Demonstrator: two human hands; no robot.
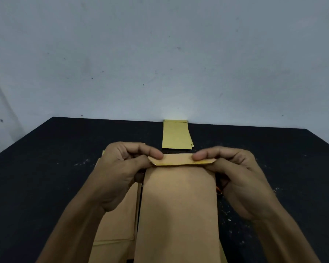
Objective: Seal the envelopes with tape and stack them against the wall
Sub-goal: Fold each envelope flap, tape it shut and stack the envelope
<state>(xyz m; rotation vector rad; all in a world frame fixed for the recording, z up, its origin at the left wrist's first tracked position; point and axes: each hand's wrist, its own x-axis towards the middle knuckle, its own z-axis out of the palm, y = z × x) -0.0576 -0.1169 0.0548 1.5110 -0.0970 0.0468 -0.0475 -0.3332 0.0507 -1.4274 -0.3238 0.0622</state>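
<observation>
2 hands (122, 173) (234, 177) — envelope flap (180, 160) edge

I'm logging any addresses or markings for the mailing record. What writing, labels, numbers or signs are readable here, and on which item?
None can be read.
The held envelope, gripped at its folded flap by the left hand and right hand, shows a plain brown face.
The stack by the wall is blank too.
The pile under the left hand shows no print.
</observation>
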